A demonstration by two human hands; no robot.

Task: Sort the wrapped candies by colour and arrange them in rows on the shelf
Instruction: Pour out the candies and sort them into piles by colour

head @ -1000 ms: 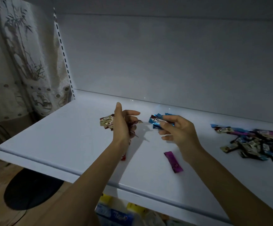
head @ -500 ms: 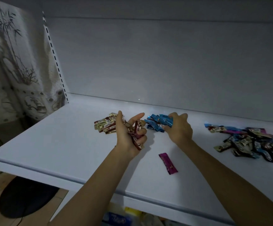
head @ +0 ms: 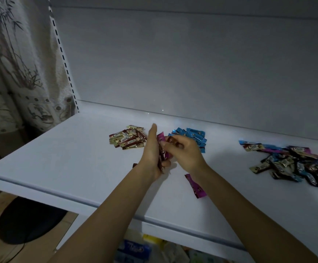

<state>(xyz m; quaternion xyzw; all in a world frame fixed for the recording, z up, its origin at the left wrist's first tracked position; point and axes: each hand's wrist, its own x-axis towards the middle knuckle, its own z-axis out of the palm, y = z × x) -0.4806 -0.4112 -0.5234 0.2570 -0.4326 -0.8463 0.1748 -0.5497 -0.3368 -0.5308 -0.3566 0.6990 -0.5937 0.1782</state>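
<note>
The white shelf (head: 59, 158) carries all the candies. At its right end lies the unsorted heap (head: 296, 164), well apart from two sorted groups near the back wall: the gold-and-brown pile (head: 127, 139) and the blue pile (head: 190, 135). The hands meet between these two groups.

The left hand (head: 152, 154) stands edge-up, thumb and fingers curled round a bundle (head: 162, 150) of purple and dark wrappers. The right hand (head: 184, 152) pinches a brown candy (head: 173, 142) at the top of that bundle. A lone purple candy (head: 195, 185) lies flat near the front edge, just beside the right forearm.

The step is judged to be drawing one piece out by colour. It goes best with a pinch on a single wrapper end and a pull along its length, while the left hand's grip stays firm enough that no neighbours slip out. The wrappers look slick, so they would slide easily.

Half a second earlier the right hand rested on the blue pile. It has since crossed to the bundle, where purple now shows.
</note>
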